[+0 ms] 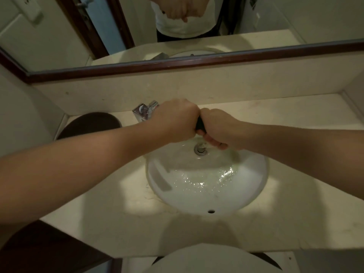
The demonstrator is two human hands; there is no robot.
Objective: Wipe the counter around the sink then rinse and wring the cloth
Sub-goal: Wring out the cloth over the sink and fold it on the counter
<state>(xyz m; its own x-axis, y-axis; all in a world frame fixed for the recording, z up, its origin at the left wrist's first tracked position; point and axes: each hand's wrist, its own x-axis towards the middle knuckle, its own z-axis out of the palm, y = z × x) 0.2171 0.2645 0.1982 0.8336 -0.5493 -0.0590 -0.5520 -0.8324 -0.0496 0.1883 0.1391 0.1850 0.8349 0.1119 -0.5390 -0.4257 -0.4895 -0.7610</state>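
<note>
Both fists meet above the back of the white sink [246, 196]. My left hand [175, 120] and my right hand [218, 129] each grip an end of a dark cloth [200, 124], of which only a short twisted strip shows between them. The rest of the cloth is hidden inside the fists. Water glistens in the basin below, around the metal drain [200, 150]. The beige counter [110, 209] surrounds the sink.
A chrome tap [144, 112] stands behind my left hand. A dark round object [88, 125] sits at the counter's left back corner. A wood-framed mirror [177, 65] runs along the wall above the backsplash. The counter ends in a wall on the right.
</note>
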